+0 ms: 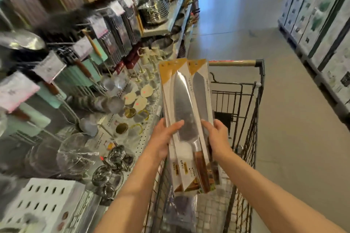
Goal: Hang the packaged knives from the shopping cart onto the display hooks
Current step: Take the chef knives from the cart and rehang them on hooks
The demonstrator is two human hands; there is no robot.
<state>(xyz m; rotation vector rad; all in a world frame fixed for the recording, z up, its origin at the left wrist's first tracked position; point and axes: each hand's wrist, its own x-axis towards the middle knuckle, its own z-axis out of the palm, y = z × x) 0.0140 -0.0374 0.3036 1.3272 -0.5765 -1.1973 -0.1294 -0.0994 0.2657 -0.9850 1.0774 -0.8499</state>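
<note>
Both hands, left hand point(164, 139) and right hand point(217, 139), grasp a fanned stack of white-and-yellow carded steel knives point(186, 119) above the black wire shopping cart point(246, 119); loosely pinched, one slick package could slide out.

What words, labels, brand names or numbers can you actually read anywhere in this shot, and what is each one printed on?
Nothing can be read with confidence.
Packaged knives held in the left hand and right hand: print along the white edges and yellow labels near the handles, too small and blurred.
Price tags on the display hooks: motion-blurred, unreadable.
Shelf-edge labels by the glass jars: lettering shows, too blurred to quote.
Boxes across the aisle: no legible text.
</note>
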